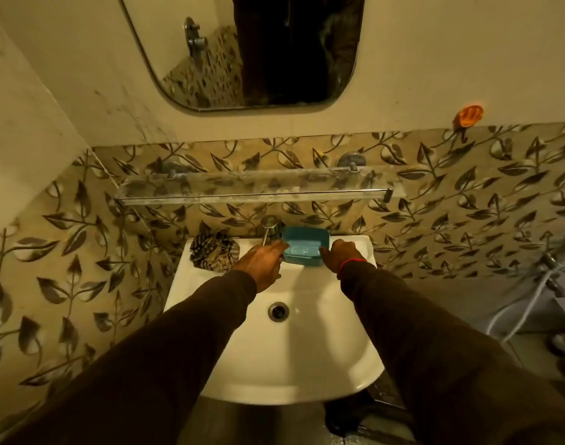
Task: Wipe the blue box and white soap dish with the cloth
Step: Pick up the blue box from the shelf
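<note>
1. the blue box [306,248] sits on the back ledge of the white sink [274,364], just right of the tap [270,229] and against the leaf-tiled wall.
2. the left hand [263,263] is at the box's left end, its fingertips touching the near left corner; the fingers are stretched and spread, not closed round the box.
3. the right hand [342,255] is at the box's right end, fingers curled down against that side; whether they actually grip the box i cannot tell. a red thread [353,262] circles that wrist.
4. the box lies between the two hands, open side up, and shows a paler ridged inner floor; nothing else can be made out inside it.
5. the cloth [214,253], striped and crumpled, rests on the ledge left of the tap, just beyond the left hand and apart from the box.
6. the sink bowl holds only its drain [278,311].
7. a glass shelf [252,189] hangs on the wall above the tap, under a mirror [242,49].
8. an orange soap dish [469,116] is fixed to the wall at upper right, well apart from both hands.
</note>
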Motion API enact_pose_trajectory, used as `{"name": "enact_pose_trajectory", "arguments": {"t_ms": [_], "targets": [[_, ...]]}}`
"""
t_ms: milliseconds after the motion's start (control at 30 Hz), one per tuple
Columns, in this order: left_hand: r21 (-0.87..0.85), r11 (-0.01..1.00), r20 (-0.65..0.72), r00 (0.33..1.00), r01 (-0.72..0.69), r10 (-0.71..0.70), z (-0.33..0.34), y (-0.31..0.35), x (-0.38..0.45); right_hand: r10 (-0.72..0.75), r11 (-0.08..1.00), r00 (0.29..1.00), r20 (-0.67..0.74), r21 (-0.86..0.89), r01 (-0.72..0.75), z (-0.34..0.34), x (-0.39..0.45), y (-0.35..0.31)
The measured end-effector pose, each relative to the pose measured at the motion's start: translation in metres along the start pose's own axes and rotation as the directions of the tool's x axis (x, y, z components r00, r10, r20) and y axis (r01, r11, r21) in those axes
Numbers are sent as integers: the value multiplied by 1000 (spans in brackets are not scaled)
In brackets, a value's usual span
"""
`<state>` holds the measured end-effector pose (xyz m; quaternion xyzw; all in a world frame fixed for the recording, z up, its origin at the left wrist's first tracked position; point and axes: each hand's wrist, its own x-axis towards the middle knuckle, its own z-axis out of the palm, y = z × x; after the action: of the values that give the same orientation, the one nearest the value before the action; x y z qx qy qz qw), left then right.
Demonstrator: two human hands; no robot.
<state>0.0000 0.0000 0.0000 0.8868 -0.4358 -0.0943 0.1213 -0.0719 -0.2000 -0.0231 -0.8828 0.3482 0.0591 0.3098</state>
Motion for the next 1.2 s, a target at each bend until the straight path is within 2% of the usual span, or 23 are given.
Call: {"name": "enact_pose_trajectory", "arguments": {"t_ms": [267, 467, 667, 867, 967, 1067, 1133, 1200], "targets": [[30, 998, -3, 999, -49, 49, -2, -10, 4, 165, 982, 986, -25, 101, -162, 19, 15, -5], [27, 996, -6, 996, -85, 85, -2, -14, 10, 194, 961, 981, -23, 203, -185, 20, 23, -1], [-43, 993, -73, 992, -106, 103, -5, -11, 11, 114, 984, 993, -35, 138, -109, -1, 9, 5], [-133, 964, -254, 948, -231, 192, -17, 4, -7, -62, 998, 995, -73, -27, 60, -33, -29, 9], [-207, 960, -306, 944, -190, 121, -22, 11, -20, -132, 991, 987, -89, -33, 129, -42, -55, 4], [-324, 936, -390, 921, -136, -1, -31, 23, -34, -191, 980, 976, -107, 36, 196, -47, -85, -7], [-436, 886, -475, 877, -157, -79, -38, 34, -45, -237, 966, 963, -132, 75, 248, -49, -104, -16], [-485, 852, -577, 804, -195, -145, -44, 43, -57, -281, 950, 947, -159, 93, 297, -51, -124, -26]]}}
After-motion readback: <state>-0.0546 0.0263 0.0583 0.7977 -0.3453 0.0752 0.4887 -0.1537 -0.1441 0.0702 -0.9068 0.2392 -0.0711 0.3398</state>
